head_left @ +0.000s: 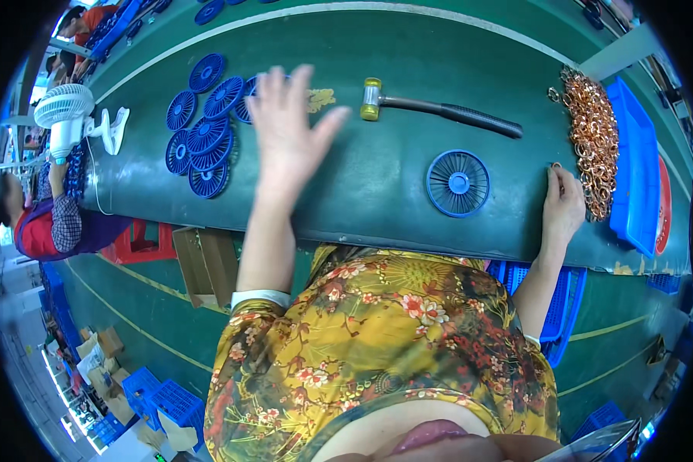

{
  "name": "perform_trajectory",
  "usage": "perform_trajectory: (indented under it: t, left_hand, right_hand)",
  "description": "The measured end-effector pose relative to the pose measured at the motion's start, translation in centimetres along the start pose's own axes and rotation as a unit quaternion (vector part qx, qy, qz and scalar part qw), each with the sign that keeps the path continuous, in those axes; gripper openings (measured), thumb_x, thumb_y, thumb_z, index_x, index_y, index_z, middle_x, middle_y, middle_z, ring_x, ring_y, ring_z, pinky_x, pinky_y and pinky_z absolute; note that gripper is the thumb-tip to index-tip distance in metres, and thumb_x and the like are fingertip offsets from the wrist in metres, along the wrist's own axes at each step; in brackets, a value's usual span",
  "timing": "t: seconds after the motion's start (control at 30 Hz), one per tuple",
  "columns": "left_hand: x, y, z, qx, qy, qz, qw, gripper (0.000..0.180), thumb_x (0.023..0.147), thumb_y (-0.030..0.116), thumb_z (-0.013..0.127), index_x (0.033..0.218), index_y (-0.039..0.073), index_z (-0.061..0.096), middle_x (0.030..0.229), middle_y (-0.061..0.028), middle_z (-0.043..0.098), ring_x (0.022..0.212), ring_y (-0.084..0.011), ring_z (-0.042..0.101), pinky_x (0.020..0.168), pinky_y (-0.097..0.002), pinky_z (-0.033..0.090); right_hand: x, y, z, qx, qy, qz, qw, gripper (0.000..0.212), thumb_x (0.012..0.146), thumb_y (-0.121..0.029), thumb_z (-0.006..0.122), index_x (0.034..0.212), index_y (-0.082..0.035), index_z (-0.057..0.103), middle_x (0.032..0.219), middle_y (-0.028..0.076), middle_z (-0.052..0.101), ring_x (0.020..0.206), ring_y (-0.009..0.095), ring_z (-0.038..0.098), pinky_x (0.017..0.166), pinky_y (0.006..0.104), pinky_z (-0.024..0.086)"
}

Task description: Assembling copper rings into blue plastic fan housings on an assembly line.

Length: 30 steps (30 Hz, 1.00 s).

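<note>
The blue round fan grille (pixel 458 183) lies flat on the dark green belt (pixel 377 192), straight ahead of my chest and a little toward two o'clock, alone between my two hands. My right hand (pixel 564 205) is the nearer one: it rests on the belt just to the grille's three o'clock, fingers loosely curled with a small copper ring (pixel 555 165) at the fingertips, though I cannot tell whether I am pinching it or only touching it. My left hand (pixel 286 127) hovers wide open, fingers spread and holding nothing, well off at the grille's ten o'clock. Just past that hand, at its nine o'clock, is a stack of blue grilles (pixel 206 131) overlapping one another. A mallet with a yellow head (pixel 431 108) lies at the grille's twelve o'clock, its long axis running left to right, head leftward. A heap of copper rings (pixel 593 142) sits beside a blue tray (pixel 631 169) at my far right.
</note>
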State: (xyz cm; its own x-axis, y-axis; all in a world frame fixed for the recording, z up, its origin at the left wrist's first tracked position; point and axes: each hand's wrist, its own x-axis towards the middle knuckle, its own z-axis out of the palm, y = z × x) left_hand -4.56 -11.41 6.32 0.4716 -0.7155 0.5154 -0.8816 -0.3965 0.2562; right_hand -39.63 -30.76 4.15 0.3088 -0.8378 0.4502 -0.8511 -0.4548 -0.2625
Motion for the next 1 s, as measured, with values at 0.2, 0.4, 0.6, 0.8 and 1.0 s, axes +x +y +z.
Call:
perform_trajectory:
  t: [0.2, 0.4, 0.6, 0.8, 1.0]
  left_hand:
    - [0.9, -7.5, -0.5, 0.107, -0.067, -0.053, 0.991, 0.076, 0.076, 0.039, 0.074, 0.138, 0.012, 0.042, 0.128, -0.022, 0.053, 0.126, -0.0416, 0.039, 0.1, -0.0595, 0.03]
    - [0.0, -4.3, -1.2, 0.032, -0.057, -0.157, 0.985, 0.092, 0.069, 0.017, 0.082, 0.145, 0.008, 0.031, 0.126, -0.0281, 0.045, 0.116, -0.0418, 0.044, 0.099, -0.0443, 0.038]
    - [0.6, -7.8, 0.0, 0.111, -0.1, -0.159, 0.976, 0.075, 0.082, 0.047, 0.068, 0.143, 0.015, 0.039, 0.143, -0.0226, 0.038, 0.138, -0.0428, 0.024, 0.109, -0.0619, 0.018]
    - [0.5, -7.8, -0.6, -0.014, -0.04, -0.181, 0.983, 0.076, 0.078, 0.041, 0.074, 0.14, 0.012, 0.042, 0.119, -0.0244, 0.052, 0.119, -0.038, 0.046, 0.105, -0.0513, 0.03]
    - [0.3, -6.9, -0.7, 0.105, -0.085, -0.172, 0.976, 0.077, 0.077, 0.045, 0.074, 0.141, 0.017, 0.042, 0.13, -0.0209, 0.052, 0.133, -0.0418, 0.034, 0.109, -0.0623, 0.017]
  right_hand:
    - [0.4, -2.1, -0.6, 0.178, 0.105, -0.082, 0.975, 0.012, 0.078, -0.003, 0.072, 0.09, -0.005, 0.07, 0.086, 0.012, 0.065, 0.081, 0.025, 0.063, 0.071, 0.0337, 0.05]
    - [-0.7, -5.4, -1.5, 0.277, 0.15, -0.106, 0.943, 0.018, 0.073, 0.0, 0.076, 0.09, -0.005, 0.07, 0.086, 0.008, 0.066, 0.078, 0.022, 0.062, 0.068, 0.0309, 0.05]
    - [-1.4, -5.9, -1.8, 0.31, 0.132, -0.114, 0.935, 0.019, 0.074, 0.001, 0.076, 0.09, -0.004, 0.069, 0.084, 0.007, 0.065, 0.074, 0.02, 0.06, 0.065, 0.0302, 0.048]
    - [-1.4, -6.2, -0.9, 0.284, 0.107, -0.117, 0.946, 0.014, 0.075, -0.003, 0.075, 0.087, -0.005, 0.067, 0.082, 0.008, 0.065, 0.074, 0.023, 0.062, 0.065, 0.0329, 0.049]
    - [-1.3, -5.2, -0.3, 0.105, -0.098, -0.001, 0.99, 0.016, 0.083, -0.022, 0.068, 0.081, -0.006, 0.065, 0.079, 0.01, 0.064, 0.079, 0.03, 0.062, 0.07, 0.0418, 0.049]
